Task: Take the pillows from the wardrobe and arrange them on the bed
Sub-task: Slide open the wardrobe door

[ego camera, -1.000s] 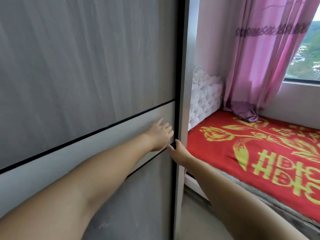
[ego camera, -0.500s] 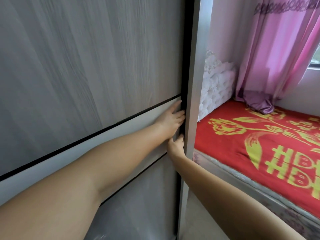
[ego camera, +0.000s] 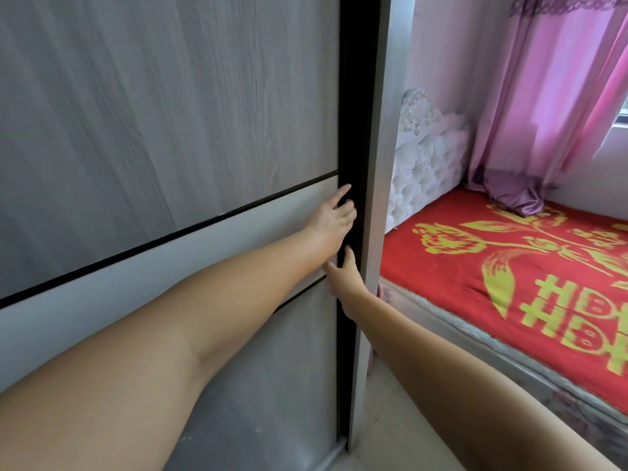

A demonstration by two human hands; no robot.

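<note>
The wardrobe's grey wood-grain sliding door [ego camera: 170, 113] fills the left half of the view. A narrow dark gap [ego camera: 353, 130] shows between the door's right edge and the wardrobe's side frame [ego camera: 382, 164]. My left hand [ego camera: 331, 220] lies on the door's pale middle band with its fingers hooked round the door edge into the gap. Just below it, my right hand [ego camera: 343, 271] has its fingers curled into the same gap on that edge. No pillows are in sight; the wardrobe's inside is dark.
To the right stands the bed [ego camera: 452, 266] with a red cover patterned in yellow and a white tufted headboard [ego camera: 424, 158]. A pink curtain [ego camera: 543, 113] hangs at the far side, its hem lying on the bed. A strip of pale floor [ego camera: 390, 419] runs between wardrobe and bed.
Both hands have moved up to the door's right edge and hooked their fingers into it. The dark gap beside the frame has grown wider. The view has shifted closer.
</note>
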